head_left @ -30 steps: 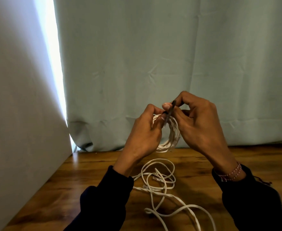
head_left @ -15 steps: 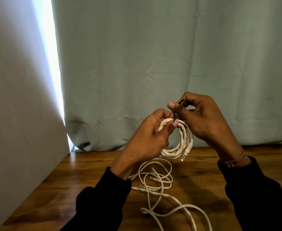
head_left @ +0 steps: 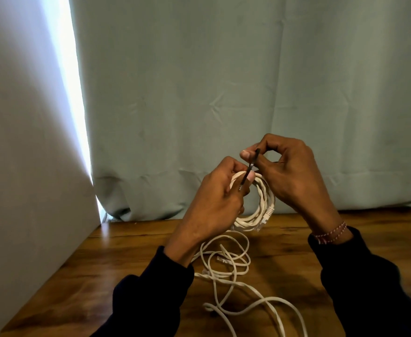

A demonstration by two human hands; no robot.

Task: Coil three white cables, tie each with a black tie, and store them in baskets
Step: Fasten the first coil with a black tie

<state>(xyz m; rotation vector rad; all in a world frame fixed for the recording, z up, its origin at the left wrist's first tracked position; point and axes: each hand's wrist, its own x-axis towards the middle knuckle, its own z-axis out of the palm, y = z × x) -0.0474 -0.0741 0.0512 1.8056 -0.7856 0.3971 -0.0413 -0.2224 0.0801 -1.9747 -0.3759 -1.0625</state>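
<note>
A coiled white cable (head_left: 264, 205) hangs in the air above the wooden table (head_left: 117, 259). My left hand (head_left: 214, 203) grips the coil's top left side. My right hand (head_left: 289, 173) pinches the upper end of a thin black tie (head_left: 252, 166) between thumb and forefinger; the tie runs down across the coil's top to my left thumb. A plug end dangles at the coil's lower right. Loose white cable (head_left: 226, 263) lies tangled on the table below my hands and trails toward the near edge.
A pale green curtain (head_left: 224, 93) hangs right behind the table. A white panel (head_left: 24, 166) walls off the left side, with a bright gap of light beside it. No baskets are in view.
The coil has turned to face me more and dropped slightly lower. My right hand has drawn the tie upward and to the right. The view has drifted a little.
</note>
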